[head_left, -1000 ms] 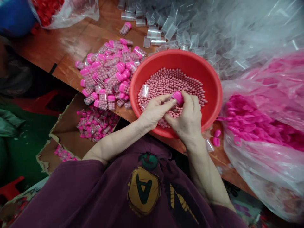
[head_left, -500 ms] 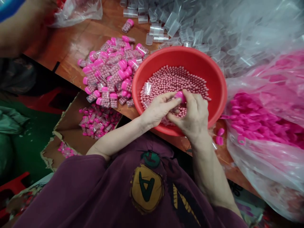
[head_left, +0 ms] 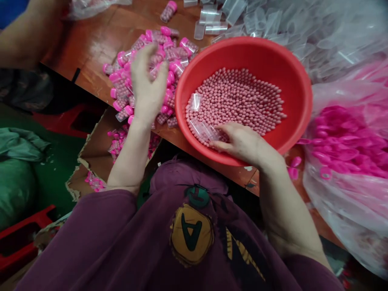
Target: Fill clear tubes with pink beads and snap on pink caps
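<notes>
My left hand (head_left: 148,87) hovers over a heap of small clear bottles (head_left: 121,87) that have pink caps and pink beads inside. Its thumb and fingers are spread, with nothing between them. Inside the red bowl (head_left: 295,101), my right hand (head_left: 242,143) rests low on the near side, thumb and fingers parted around the ends of several clear plastic tubes (head_left: 201,130). The tubes lie on loose pink beads (head_left: 242,97). Another clear tube (head_left: 195,102) sits by the bowl's left wall.
Empty clear tubes (head_left: 273,22) are heaped behind the bowl. To the right, a plastic bag (head_left: 330,198) holds pink caps (head_left: 348,137). Below the table's edge, a cardboard box (head_left: 97,139) contains more filled bottles. Another person's arm (head_left: 27,36) reaches in at upper left.
Both hands were together over the bowl at a pink-capped bottle. My left hand has moved left over the heap, without that bottle in its fingers; my right has lowered to the tubes.
</notes>
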{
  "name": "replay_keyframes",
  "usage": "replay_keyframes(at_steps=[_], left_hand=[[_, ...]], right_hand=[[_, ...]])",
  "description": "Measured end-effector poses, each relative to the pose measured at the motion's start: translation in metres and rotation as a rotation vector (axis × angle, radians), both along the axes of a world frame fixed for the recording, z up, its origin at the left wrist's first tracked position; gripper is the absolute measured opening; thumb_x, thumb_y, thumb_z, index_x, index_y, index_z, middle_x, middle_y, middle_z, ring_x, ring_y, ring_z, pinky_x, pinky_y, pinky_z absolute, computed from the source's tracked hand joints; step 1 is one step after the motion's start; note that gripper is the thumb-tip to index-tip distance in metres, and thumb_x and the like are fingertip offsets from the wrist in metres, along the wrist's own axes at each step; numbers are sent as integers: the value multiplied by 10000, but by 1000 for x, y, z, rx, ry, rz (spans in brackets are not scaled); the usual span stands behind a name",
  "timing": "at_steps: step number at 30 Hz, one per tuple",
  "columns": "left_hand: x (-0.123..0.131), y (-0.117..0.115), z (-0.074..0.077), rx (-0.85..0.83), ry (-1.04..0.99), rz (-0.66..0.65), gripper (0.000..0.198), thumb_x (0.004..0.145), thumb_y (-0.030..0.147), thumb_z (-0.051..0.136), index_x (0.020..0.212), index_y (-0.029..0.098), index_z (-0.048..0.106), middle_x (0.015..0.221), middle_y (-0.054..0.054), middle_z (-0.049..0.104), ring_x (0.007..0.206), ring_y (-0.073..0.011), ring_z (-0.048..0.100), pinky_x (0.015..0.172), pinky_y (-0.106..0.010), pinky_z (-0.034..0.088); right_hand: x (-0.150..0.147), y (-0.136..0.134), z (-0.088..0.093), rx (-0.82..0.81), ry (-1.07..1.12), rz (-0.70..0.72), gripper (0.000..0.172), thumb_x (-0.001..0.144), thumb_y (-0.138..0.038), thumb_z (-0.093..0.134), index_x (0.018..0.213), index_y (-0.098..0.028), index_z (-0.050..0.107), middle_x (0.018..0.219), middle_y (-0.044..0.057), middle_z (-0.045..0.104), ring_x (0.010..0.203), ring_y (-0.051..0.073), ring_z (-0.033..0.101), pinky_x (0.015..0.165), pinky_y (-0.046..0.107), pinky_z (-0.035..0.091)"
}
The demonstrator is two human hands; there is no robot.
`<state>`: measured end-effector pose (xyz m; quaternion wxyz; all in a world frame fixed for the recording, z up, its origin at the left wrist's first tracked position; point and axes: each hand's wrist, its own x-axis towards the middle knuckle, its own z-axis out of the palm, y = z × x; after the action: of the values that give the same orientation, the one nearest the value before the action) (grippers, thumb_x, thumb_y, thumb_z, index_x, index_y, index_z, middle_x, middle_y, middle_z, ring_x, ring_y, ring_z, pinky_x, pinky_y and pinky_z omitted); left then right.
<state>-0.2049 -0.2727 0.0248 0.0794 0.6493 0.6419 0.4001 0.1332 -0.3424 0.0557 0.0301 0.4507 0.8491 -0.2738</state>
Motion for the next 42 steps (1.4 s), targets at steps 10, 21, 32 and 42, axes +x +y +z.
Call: replay_keyframes(at_steps=[10,21,32,42], left_hand=[[108,-47,44,-471,407,-813,364,1007,103,555,1264,138,810,1305,-141,817,1272,-284,726,1164,-448,564],[73,-22,49,-544,-162,-666,236,879,190,771,1105,162,836,963,-40,769,970,-217,734,992,-399,609],[117,-62,55,-316,444,-816,280,1064,155,608,1295,149,765,1312,-151,794,1310,-336,656,1193,-520,458],[93,-50,59,-308,309,-657,276,986,207,727,1251,164,789,1316,-124,723,1282,-312,670,1173,-468,537]], right_hand=[[13,-8,15,-7,281,-210,422,1034,-372,614,1364,-177,791,1059,125,822,865,280,729,837,414,578],[52,-14,18,5,471,-413,286,997,-519,749,1081,-254,816,993,61,835,891,269,754,855,422,626],[40,-11,22,-134,564,-351,365,1014,-563,729,1191,-271,861,1141,66,892,1073,322,834,1040,520,687],[32,18,6,338,539,-463,606,1071,-443,704,1646,-275,612,1650,190,656,1454,377,675,1188,623,614]])
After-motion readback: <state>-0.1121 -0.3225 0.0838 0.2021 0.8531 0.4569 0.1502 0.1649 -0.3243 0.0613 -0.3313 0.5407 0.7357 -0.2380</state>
